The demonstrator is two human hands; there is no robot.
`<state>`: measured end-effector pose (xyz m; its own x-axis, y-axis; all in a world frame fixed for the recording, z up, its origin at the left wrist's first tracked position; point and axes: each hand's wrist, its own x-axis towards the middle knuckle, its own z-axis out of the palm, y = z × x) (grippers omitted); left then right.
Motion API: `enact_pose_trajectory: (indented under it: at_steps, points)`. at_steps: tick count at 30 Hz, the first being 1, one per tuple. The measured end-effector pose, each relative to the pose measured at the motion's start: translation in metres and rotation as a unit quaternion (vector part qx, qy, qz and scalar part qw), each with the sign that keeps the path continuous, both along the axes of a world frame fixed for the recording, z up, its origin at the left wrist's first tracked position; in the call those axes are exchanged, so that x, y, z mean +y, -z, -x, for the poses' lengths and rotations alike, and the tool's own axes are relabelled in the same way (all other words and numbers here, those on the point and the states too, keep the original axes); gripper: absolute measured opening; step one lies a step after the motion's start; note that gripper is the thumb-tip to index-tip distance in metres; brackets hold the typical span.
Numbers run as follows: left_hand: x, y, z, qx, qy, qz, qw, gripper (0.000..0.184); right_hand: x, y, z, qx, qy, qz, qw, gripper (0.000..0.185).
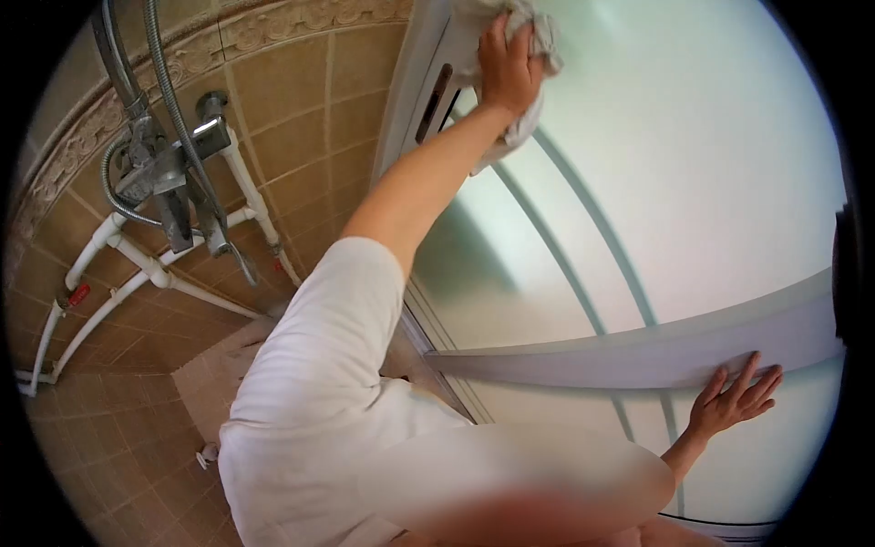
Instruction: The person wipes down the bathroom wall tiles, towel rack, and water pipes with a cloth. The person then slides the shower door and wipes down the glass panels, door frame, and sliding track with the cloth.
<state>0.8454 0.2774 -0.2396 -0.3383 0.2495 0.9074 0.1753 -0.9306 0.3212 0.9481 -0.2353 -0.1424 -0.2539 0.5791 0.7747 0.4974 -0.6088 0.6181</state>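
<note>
My left hand [512, 68] is raised at the top of the view, its fingers closed around a crumpled pale cloth [545, 36]. The cloth lies against the frosted glass door [693, 164] beside the door's white frame, and a fold of it hangs below my wrist. Lower right, my right hand [736, 401] rests with fingers spread at the lower edge of a pale horizontal rail [583, 361] across the door. Nothing is seen in that hand. Near my left hand, a recessed handle [435, 102] sits in the door frame.
A chrome shower mixer [169, 173] with a flexible metal hose is mounted at the left. White pipes [137, 260] with a red valve handle [78, 294] run along the brown tiled wall [287, 100]. My white sleeve [319, 319] covers part of the floor.
</note>
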Motion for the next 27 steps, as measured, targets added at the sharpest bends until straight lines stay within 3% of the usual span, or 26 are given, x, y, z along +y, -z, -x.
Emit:
enact_pose_trajectory:
  at_steps: [2, 3, 7, 9, 10, 12, 14, 16, 18, 23, 25, 26, 27]
  points:
    - [-0.022, 0.015, 0.005, 0.044, 0.048, 0.002, 0.998, 0.04, 0.0, 0.001, -0.002, -0.005, -0.004, -0.005, 1.0, 0.048]
    - [-0.017, 0.012, 0.016, 0.079, 0.023, -0.041, 0.996, 0.041, -0.002, 0.001, -0.002, -0.002, -0.002, -0.002, 1.0, 0.048]
    - [0.021, -0.084, 0.061, 0.04, -0.06, -0.099, 0.992, 0.043, -0.003, 0.001, -0.003, -0.003, -0.013, 0.0, 1.0, 0.046]
    - [0.049, -0.101, 0.065, 0.034, -0.1, -0.11, 0.988, 0.043, -0.006, 0.001, -0.008, -0.024, -0.004, 0.003, 1.0, 0.046]
    - [0.063, -0.1, 0.064, 0.087, -0.123, -0.124, 0.981, 0.045, -0.006, 0.001, -0.01, -0.045, 0.008, 0.008, 0.999, 0.045]
    - [0.077, -0.083, 0.057, 0.14, -0.146, -0.139, 0.969, 0.047, -0.013, -0.002, -0.019, -0.073, 0.024, 0.02, 0.997, 0.046]
    - [0.084, -0.054, 0.049, 0.092, -0.08, -0.138, 0.983, 0.052, -0.021, -0.005, -0.03, -0.107, 0.022, 0.025, 0.994, 0.047]
    - [0.088, -0.014, 0.044, 0.086, -0.093, -0.124, 0.984, 0.053, -0.041, 0.0, -0.049, -0.065, 0.064, -0.012, 0.996, 0.05]
    - [0.093, 0.029, 0.042, 0.079, -0.107, -0.115, 0.984, 0.054, -0.06, 0.014, -0.069, 0.04, 0.086, -0.1, 0.991, 0.057]
    - [0.106, 0.117, 0.042, 0.071, -0.109, -0.106, 0.986, 0.055, -0.006, 0.037, 0.011, 0.26, -0.032, -0.19, 0.946, 0.067]
    - [0.105, 0.145, 0.043, 0.063, -0.112, -0.094, 0.987, 0.056, 0.012, 0.046, 0.029, 0.29, -0.055, -0.188, 0.937, 0.072]
    - [0.106, 0.16, 0.043, 0.058, -0.112, -0.1, 0.987, 0.056, -0.001, 0.058, 0.009, 0.077, -0.021, -0.035, 0.996, 0.071]
    - [0.106, 0.175, 0.041, 0.06, -0.107, -0.094, 0.988, 0.056, 0.0, 0.067, 0.006, 0.071, -0.021, -0.04, 0.996, 0.074]
